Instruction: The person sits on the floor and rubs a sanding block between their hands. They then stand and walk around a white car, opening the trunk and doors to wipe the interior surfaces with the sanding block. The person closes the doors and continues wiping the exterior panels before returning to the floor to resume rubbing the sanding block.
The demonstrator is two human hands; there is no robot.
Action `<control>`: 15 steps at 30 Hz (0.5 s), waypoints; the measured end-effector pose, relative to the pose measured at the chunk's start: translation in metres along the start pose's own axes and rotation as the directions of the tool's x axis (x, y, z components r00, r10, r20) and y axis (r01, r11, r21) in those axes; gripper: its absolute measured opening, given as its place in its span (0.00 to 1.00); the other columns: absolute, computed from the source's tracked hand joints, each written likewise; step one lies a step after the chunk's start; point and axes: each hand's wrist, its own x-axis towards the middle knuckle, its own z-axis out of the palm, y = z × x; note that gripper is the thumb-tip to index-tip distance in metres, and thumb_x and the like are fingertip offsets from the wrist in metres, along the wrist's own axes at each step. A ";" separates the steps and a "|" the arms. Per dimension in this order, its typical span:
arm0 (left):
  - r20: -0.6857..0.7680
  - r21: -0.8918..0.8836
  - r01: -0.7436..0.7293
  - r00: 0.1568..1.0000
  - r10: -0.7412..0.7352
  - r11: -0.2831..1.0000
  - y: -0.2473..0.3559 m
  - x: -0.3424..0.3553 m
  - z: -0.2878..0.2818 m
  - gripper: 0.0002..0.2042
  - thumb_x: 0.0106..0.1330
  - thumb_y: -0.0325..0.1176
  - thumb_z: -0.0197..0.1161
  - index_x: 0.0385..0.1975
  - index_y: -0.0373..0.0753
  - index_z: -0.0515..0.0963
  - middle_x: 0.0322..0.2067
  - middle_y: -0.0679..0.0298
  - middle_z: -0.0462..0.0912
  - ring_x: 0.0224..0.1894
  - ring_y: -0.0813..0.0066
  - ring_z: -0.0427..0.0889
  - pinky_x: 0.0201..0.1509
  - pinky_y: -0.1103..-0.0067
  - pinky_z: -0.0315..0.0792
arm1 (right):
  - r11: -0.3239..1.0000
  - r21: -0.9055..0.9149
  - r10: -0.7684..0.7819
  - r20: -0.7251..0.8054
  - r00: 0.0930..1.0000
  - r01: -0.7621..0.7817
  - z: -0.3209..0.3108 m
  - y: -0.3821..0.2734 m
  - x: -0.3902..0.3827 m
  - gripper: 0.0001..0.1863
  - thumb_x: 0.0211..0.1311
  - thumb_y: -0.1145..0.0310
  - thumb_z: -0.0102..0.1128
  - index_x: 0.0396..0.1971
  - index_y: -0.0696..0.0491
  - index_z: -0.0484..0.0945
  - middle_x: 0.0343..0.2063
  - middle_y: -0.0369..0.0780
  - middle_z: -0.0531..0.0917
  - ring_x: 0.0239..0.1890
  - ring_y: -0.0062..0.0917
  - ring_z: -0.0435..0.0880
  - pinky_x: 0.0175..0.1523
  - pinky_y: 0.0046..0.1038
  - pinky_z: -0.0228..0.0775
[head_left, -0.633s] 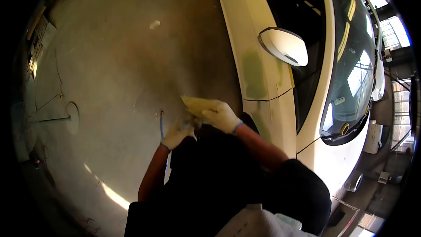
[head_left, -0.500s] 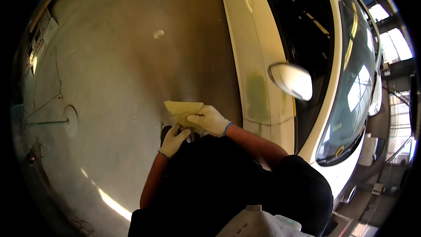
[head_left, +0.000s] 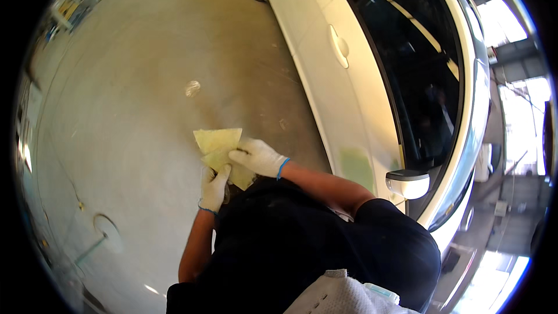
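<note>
- the right hand (head_left: 260, 157), in a white knit glove, pinches a yellow sheet (head_left: 218, 139) at its right edge, thumb on top, fingers mostly hidden beneath.
- the left hand (head_left: 213, 188), gloved alike, holds the same sheet closed between thumb and fingers at its lower left edge.
- the sheet is held up above the floor (head_left: 128, 122), in front of the dark clothing (head_left: 325, 232) and to the left of the car; it looks folded or layered, one flap pointing away and another toward the body.
- it is probably light, thin and fairly stiff, likely to crease or tear at the fold; the flat edges look the best place to take hold, and the knit gloves should not slip much.
- outward to the right stands the white car (head_left: 314, 75), with a greenish patch (head_left: 356, 166) on its side near the mirror (head_left: 408, 185).
- a pale scrap (head_left: 192, 88) lies on the floor beyond the sheet.
- toward the floor's far left corner stands a pale and yellow object (head_left: 67, 7), too small to tell whether it is a container or holds anything.
</note>
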 end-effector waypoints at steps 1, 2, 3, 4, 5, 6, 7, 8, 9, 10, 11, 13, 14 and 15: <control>0.017 0.087 0.065 0.998 -0.066 0.994 0.028 0.026 0.000 0.15 0.73 0.35 0.62 0.53 0.33 0.76 0.38 0.69 0.82 0.32 0.87 0.77 0.33 0.85 0.71 | 1.000 0.007 0.021 -0.059 0.998 -0.020 -0.024 -0.003 0.016 0.19 0.68 0.59 0.58 0.50 0.57 0.81 0.48 0.49 0.84 0.52 0.41 0.82 0.58 0.36 0.73; 0.041 0.173 0.108 0.992 -0.117 0.979 0.052 0.064 0.005 0.15 0.73 0.35 0.63 0.52 0.33 0.77 0.36 0.70 0.82 0.30 0.88 0.76 0.30 0.86 0.71 | 1.000 0.001 0.030 -0.127 0.991 -0.030 -0.056 -0.004 0.039 0.19 0.68 0.58 0.58 0.49 0.57 0.82 0.48 0.49 0.84 0.52 0.41 0.82 0.58 0.36 0.73; 0.030 0.230 0.135 0.989 -0.146 0.964 0.069 0.099 0.008 0.14 0.73 0.36 0.63 0.50 0.34 0.77 0.34 0.71 0.82 0.29 0.88 0.76 0.30 0.85 0.70 | 0.997 0.015 0.080 -0.222 0.972 -0.078 -0.086 0.007 0.059 0.18 0.69 0.59 0.57 0.47 0.57 0.82 0.48 0.49 0.84 0.53 0.41 0.82 0.59 0.36 0.72; 0.018 0.287 0.157 0.985 -0.170 0.945 0.084 0.137 0.009 0.13 0.72 0.36 0.63 0.49 0.34 0.78 0.33 0.71 0.81 0.28 0.88 0.75 0.29 0.85 0.69 | 0.993 -0.011 0.106 -0.322 0.941 -0.116 -0.116 0.015 0.079 0.18 0.69 0.59 0.57 0.47 0.57 0.83 0.48 0.49 0.84 0.53 0.41 0.82 0.59 0.36 0.72; 0.013 0.333 0.167 0.983 -0.182 0.928 0.097 0.179 0.018 0.12 0.72 0.36 0.63 0.47 0.34 0.79 0.31 0.72 0.81 0.27 0.88 0.74 0.28 0.85 0.69 | 0.986 -0.078 0.105 -0.418 0.902 -0.151 -0.149 0.025 0.098 0.17 0.68 0.61 0.57 0.47 0.58 0.83 0.49 0.49 0.84 0.52 0.41 0.82 0.59 0.36 0.73; 0.023 0.323 0.064 0.997 -0.075 0.944 0.108 0.216 0.030 0.10 0.72 0.37 0.64 0.41 0.36 0.80 0.25 0.73 0.78 0.22 0.88 0.71 0.24 0.84 0.65 | 0.984 -0.047 0.127 -0.492 0.861 -0.172 -0.181 0.042 0.116 0.17 0.68 0.61 0.57 0.47 0.58 0.83 0.48 0.49 0.84 0.52 0.41 0.83 0.59 0.35 0.73; 0.028 0.326 0.078 0.995 -0.092 0.942 0.095 0.211 0.028 0.09 0.72 0.37 0.64 0.41 0.37 0.80 0.25 0.73 0.78 0.21 0.88 0.71 0.23 0.84 0.65 | 0.977 0.009 0.185 -0.535 0.824 -0.214 -0.184 0.066 0.097 0.17 0.67 0.62 0.57 0.47 0.58 0.83 0.48 0.49 0.84 0.51 0.40 0.84 0.59 0.35 0.73; 0.043 0.325 0.052 0.997 -0.069 0.944 0.107 0.244 0.036 0.09 0.72 0.37 0.63 0.40 0.37 0.80 0.24 0.72 0.77 0.20 0.89 0.70 0.22 0.84 0.64 | 0.967 0.010 0.213 -0.575 0.790 -0.253 -0.214 0.059 0.113 0.17 0.66 0.62 0.58 0.47 0.57 0.83 0.47 0.49 0.85 0.50 0.40 0.84 0.58 0.35 0.74; 0.056 0.322 0.026 0.997 -0.047 0.946 0.118 0.275 0.047 0.09 0.72 0.37 0.63 0.40 0.37 0.80 0.24 0.72 0.77 0.19 0.89 0.69 0.22 0.84 0.64 | 0.956 0.013 0.238 -0.612 0.754 -0.292 -0.242 0.053 0.130 0.16 0.66 0.62 0.58 0.47 0.57 0.83 0.45 0.49 0.85 0.49 0.40 0.85 0.57 0.35 0.74; 0.060 0.307 0.048 0.996 -0.070 0.950 0.131 0.307 0.066 0.09 0.72 0.37 0.63 0.41 0.36 0.80 0.24 0.71 0.78 0.20 0.89 0.69 0.22 0.84 0.64 | 0.950 -0.085 0.169 -0.668 0.725 -0.300 -0.274 0.069 0.147 0.16 0.65 0.63 0.59 0.47 0.56 0.83 0.42 0.49 0.85 0.47 0.40 0.85 0.54 0.36 0.75; 0.051 0.294 0.075 0.994 -0.094 0.953 0.144 0.337 0.082 0.10 0.72 0.37 0.63 0.41 0.36 0.80 0.25 0.71 0.79 0.20 0.89 0.69 0.22 0.84 0.64 | 0.942 -0.152 0.113 -0.692 0.713 -0.298 -0.308 0.072 0.169 0.15 0.65 0.63 0.59 0.47 0.55 0.83 0.41 0.49 0.85 0.46 0.41 0.85 0.54 0.36 0.75; 0.028 0.278 0.145 0.987 -0.159 0.950 0.167 0.394 0.108 0.10 0.72 0.36 0.63 0.43 0.35 0.80 0.26 0.69 0.80 0.20 0.89 0.69 0.23 0.84 0.64 | 0.912 -0.269 0.020 -0.726 0.687 -0.311 -0.374 0.077 0.215 0.15 0.64 0.64 0.60 0.46 0.55 0.83 0.40 0.49 0.85 0.45 0.42 0.85 0.52 0.36 0.75; 0.053 0.331 0.105 0.990 -0.130 0.938 0.168 0.409 0.112 0.11 0.71 0.36 0.63 0.43 0.35 0.80 0.26 0.68 0.81 0.22 0.88 0.71 0.25 0.83 0.65 | 0.909 -0.302 -0.017 -0.716 0.698 -0.288 -0.399 0.076 0.234 0.14 0.64 0.65 0.61 0.45 0.54 0.83 0.39 0.49 0.84 0.44 0.43 0.84 0.52 0.37 0.75; 0.082 0.381 0.064 0.991 -0.103 0.922 0.169 0.424 0.116 0.11 0.71 0.35 0.63 0.43 0.34 0.81 0.27 0.67 0.81 0.24 0.87 0.73 0.27 0.83 0.67 | 0.908 -0.287 -0.003 -0.732 0.681 -0.304 -0.415 0.069 0.245 0.13 0.63 0.66 0.62 0.44 0.54 0.83 0.38 0.48 0.84 0.43 0.44 0.84 0.51 0.37 0.75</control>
